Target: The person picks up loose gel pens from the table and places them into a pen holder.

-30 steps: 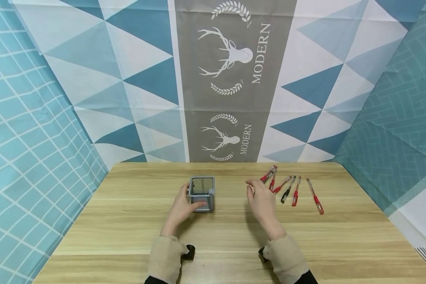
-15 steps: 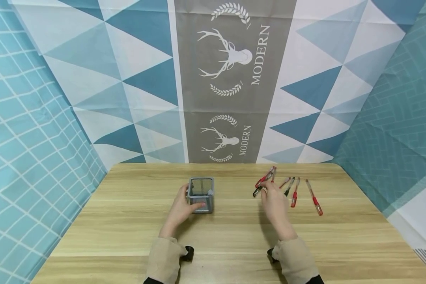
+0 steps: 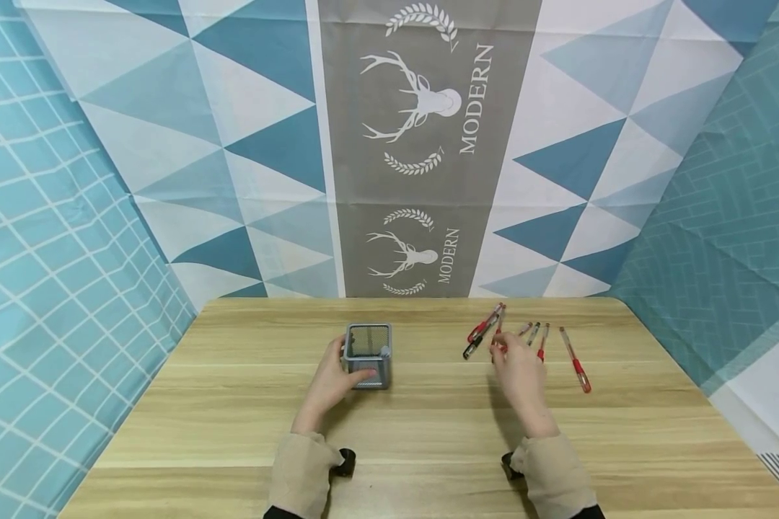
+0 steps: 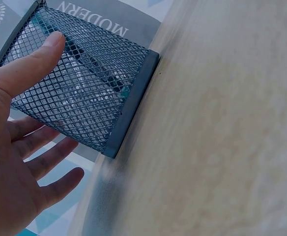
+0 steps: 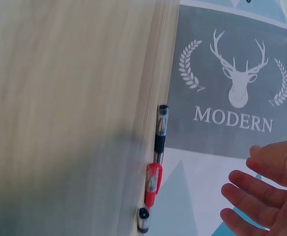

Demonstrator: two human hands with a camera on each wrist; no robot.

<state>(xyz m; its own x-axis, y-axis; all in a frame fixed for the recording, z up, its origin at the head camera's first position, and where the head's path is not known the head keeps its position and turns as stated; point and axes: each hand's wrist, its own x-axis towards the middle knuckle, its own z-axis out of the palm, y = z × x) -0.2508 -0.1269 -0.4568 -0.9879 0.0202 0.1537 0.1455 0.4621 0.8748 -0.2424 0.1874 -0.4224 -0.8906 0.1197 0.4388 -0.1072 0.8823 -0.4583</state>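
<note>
Several pens (image 3: 544, 342), spread over the surface (image 3: 234, 411) toward its far right corner, were partly covered by the right hand (image 3: 521, 371). Its fingers were left loosely bent and apart, with nothing seen grasped; whether the nearest red pen (image 3: 501, 317) was touched by the fingertips could not be told.

A stray push was judged the main risk: with the pens laid so close together, a neighbour could be nudged by the knuckles and rolled toward the far edge. At the group's left end a black pen (image 3: 474, 348) was laid against or just beside the left red pen (image 3: 483, 326), so both could be dragged if only one were pinched. The outer red pen (image 3: 580, 375), laid apart and nearest the right edge, seemed least exposed.

The mesh holder (image 3: 371, 364) was stood upright left of the middle, a little short of the far edge. It was gripped by the left hand (image 3: 331, 375), with the thumb laid on one face and some fingers held clear of the mesh, so it could be slid or tipped by an uneven press. Through the mesh a dark slanting line was seen; whether a pen was held inside or only the frame was shown could not be told.
</note>
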